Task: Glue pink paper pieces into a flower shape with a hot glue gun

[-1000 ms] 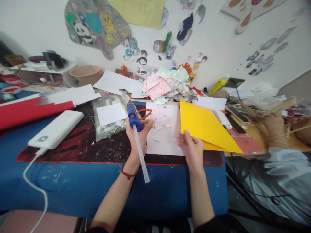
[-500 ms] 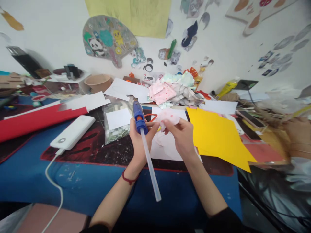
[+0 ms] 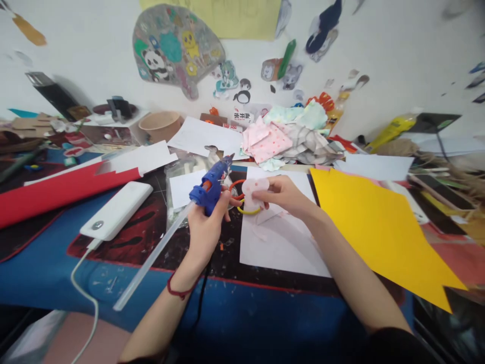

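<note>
Glue gun [image 3: 212, 189] – now angled rightward, left hand [image 3: 205, 225] clamped round it – right hand [image 3: 287, 196] pinching spotted cutout [image 3: 250, 191].

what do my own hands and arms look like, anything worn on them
Your left hand and right hand are both bare, with no gloves. A thin dark red cord bracelet circles the left wrist; none shows on the right. Black sleeves show at the picture's bottom edge, leaving both forearms uncovered.
</note>
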A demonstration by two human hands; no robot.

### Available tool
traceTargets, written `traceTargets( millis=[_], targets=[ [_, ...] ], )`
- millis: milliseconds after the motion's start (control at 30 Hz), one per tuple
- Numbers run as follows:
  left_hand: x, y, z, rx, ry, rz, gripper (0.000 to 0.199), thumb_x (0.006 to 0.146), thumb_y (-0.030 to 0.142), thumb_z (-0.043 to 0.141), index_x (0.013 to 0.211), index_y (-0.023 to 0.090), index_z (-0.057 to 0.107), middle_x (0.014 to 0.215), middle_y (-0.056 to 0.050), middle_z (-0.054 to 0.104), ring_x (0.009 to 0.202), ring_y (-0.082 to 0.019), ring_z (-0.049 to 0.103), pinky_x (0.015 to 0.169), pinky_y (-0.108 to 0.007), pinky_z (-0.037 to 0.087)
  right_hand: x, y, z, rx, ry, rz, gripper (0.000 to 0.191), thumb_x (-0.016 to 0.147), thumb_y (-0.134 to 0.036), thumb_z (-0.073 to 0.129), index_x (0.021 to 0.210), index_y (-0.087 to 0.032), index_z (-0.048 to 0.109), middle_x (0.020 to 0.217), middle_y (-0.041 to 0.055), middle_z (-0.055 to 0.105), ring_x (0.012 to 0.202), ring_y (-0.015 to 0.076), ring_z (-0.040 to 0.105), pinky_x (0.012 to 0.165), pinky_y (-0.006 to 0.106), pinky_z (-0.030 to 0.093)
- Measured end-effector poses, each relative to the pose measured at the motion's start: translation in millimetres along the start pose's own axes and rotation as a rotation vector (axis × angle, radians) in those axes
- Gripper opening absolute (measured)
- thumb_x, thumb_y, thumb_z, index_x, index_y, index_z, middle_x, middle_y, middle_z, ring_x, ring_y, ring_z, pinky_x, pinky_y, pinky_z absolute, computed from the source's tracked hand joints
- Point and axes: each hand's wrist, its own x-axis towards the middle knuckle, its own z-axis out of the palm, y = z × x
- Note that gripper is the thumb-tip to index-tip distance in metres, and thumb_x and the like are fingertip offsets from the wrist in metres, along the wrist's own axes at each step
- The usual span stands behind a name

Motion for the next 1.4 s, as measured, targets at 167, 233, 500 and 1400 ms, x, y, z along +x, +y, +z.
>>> traceTargets(
  millis=[167,233,500,1400],
  targets=[
    [6,-5,1.5,0.113,-0.066,0.018,0.026,0.094,0.045,0.067,0.092,0.019,0.066,0.071,-0.002,0.075,0.049,-0.01,0.056,0.056,-0.025,0.046,-2,17,-7,-0.019,-0.043,0.034,0.029,0.087,-0.044,0.071,0.084,-0.015,0.072,0.061,-0.0013,0.068,0.049,0.0102,0.062,0.046,0.021,0.047],
    [8,-4,1.9,0.109,-0.109,-0.019,0.027,0.094,0.045,0.065,0.092,0.018,0.066,0.07,-0.002,0.074,0.047,-0.009,0.053,0.053,-0.024,0.044,-2,19,-12,-0.024,-0.002,0.063,0.032,0.086,-0.046,0.071,0.084,-0.015,0.071,0.057,-0.0015,0.065,0.047,0.011,0.061,0.045,0.022,0.046],
    [18,-9,9.8,0.118,-0.279,-0.036,0.04,0.096,0.045,0.061,0.067,0.017,0.065,0.063,-0.003,0.07,0.045,-0.007,0.047,0.049,-0.024,0.04,-2,25,-24,-0.063,0.195,0.067,0.028,0.08,-0.043,0.078,0.082,-0.016,0.069,0.058,-0.0026,0.06,0.047,0.0072,0.05,0.044,0.022,0.034],
    [29,-24,8.6,0.49,-0.099,0.036,0.029,0.073,0.028,0.084,0.095,0.022,0.066,0.088,-0.002,0.079,0.084,-0.02,0.075,0.077,-0.034,0.058,2,34,-8,-0.183,0.051,-0.068,0.033,0.084,-0.046,0.074,0.095,-0.015,0.08,0.085,0.005,0.075,0.066,0.0124,0.06,0.057,0.025,0.047]
  ],
)
